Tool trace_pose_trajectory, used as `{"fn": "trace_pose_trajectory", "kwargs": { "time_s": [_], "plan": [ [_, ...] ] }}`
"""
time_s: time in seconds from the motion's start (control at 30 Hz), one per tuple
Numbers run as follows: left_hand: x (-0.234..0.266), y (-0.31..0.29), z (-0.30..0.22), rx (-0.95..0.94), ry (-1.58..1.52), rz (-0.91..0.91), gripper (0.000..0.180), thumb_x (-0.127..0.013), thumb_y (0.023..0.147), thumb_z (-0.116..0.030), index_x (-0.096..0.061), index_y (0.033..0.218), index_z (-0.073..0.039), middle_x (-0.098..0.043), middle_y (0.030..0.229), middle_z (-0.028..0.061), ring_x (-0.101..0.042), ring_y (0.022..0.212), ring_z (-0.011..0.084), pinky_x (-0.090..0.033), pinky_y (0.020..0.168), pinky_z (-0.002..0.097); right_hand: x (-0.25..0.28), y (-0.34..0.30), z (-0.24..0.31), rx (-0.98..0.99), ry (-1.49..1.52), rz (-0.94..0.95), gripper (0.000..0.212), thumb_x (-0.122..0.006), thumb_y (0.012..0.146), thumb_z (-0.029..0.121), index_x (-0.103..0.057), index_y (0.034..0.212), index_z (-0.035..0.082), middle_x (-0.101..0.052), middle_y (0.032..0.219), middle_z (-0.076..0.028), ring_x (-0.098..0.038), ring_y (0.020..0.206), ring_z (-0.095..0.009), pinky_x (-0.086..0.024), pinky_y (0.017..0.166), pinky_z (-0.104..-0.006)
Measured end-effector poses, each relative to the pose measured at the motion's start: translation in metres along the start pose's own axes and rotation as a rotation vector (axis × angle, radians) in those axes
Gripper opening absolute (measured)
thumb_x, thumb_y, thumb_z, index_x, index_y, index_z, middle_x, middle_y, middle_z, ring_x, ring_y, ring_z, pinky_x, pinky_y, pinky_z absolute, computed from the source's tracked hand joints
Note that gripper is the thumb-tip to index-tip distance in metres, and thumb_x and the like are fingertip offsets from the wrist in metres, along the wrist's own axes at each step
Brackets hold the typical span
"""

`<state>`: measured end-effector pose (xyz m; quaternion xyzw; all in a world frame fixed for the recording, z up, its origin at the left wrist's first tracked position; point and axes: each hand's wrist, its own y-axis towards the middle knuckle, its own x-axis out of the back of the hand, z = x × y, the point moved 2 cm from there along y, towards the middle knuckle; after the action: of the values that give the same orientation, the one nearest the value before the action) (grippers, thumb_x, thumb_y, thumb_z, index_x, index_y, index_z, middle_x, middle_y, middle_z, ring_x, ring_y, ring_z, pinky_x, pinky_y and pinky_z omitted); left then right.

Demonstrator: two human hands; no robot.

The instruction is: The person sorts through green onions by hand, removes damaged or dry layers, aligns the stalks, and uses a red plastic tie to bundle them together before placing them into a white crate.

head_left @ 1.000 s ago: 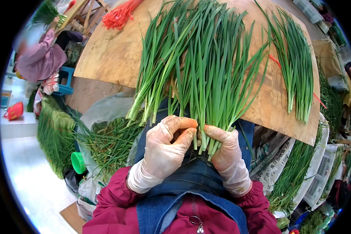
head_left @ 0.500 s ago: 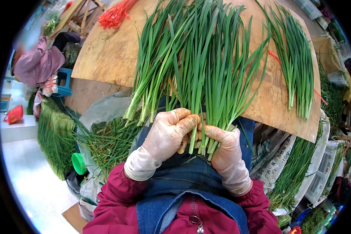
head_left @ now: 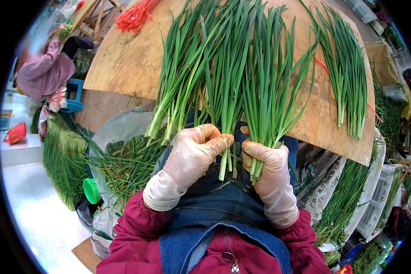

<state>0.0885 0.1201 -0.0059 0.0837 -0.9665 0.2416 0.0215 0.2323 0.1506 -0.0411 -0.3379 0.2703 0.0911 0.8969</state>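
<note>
Chives (head_left: 242,77) fanned up from my fingers: right hand (head_left: 269,169) clenched around one bunch's base, left hand (head_left: 198,150) pinching stalks beside it. A loose grip could have spilled stalks onto my lap. Beyond my fingers lay the wooden bench (head_left: 123,64); more greens were heaped left.

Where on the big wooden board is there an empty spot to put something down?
The wooden board is bare on its left side, between the red ties and the big spread of green chives. A narrow bare strip runs between those chives and the small chive bundle on the right. It's crowded near the left hand and right hand.
</note>
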Motion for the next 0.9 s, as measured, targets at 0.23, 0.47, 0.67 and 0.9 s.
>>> {"fn": "trace_pose_trajectory", "kwargs": {
  "time_s": [0.23,0.47,0.67,0.9],
  "plan": [
    [-0.006,-0.001,-0.007,0.011,-0.011,0.093,0.017,-0.053,0.084,-0.018,-0.054,0.074,-0.004,-0.042,0.048,-0.0036,-0.034,0.039,0.0027,-0.026,0.036,0.0183,-0.008,-0.001,-0.001,-0.024,-0.011,0.092,0.022,-0.063,0.072,0.003,-0.057,0.092,-0.002,-0.058,0.07,-0.006,-0.053,0.054,-0.012,-0.041,0.048,-0.0209],
    [-0.005,-0.002,0.003,-0.253,0.359,0.113,0.009,-0.052,0.083,-0.009,-0.056,0.084,-0.001,-0.051,0.061,-0.0005,-0.046,0.054,0.0051,-0.038,0.049,0.0178,-0.009,-0.004,0.003,-0.023,0.022,0.171,0.022,-0.063,0.071,0.004,-0.056,0.09,-0.005,-0.06,0.073,-0.009,-0.057,0.058,-0.015,-0.048,0.055,-0.0252],
    [-0.002,-0.008,0.007,-0.221,0.199,-0.1,0.007,-0.056,0.078,-0.004,-0.057,0.083,0.001,-0.057,0.067,0.0073,-0.053,0.059,0.011,-0.042,0.055,0.0217,-0.002,-0.002,0.006,-0.048,0.139,0.102,0.022,-0.054,0.069,0.0,-0.055,0.089,-0.01,-0.059,0.074,-0.014,-0.058,0.057,-0.019,-0.05,0.055,-0.0292],
    [-0.01,-0.009,0.014,-0.307,0.33,-0.175,0.006,-0.059,0.078,-0.005,-0.057,0.077,0.001,-0.052,0.058,-0.0001,-0.044,0.05,0.0046,-0.036,0.045,0.019,0.007,0.001,0.005,-0.11,0.245,0.095,0.026,-0.056,0.069,0.0,-0.054,0.093,-0.009,-0.055,0.069,-0.009,-0.049,0.051,-0.013,-0.04,0.044,-0.023]
  ]
}}
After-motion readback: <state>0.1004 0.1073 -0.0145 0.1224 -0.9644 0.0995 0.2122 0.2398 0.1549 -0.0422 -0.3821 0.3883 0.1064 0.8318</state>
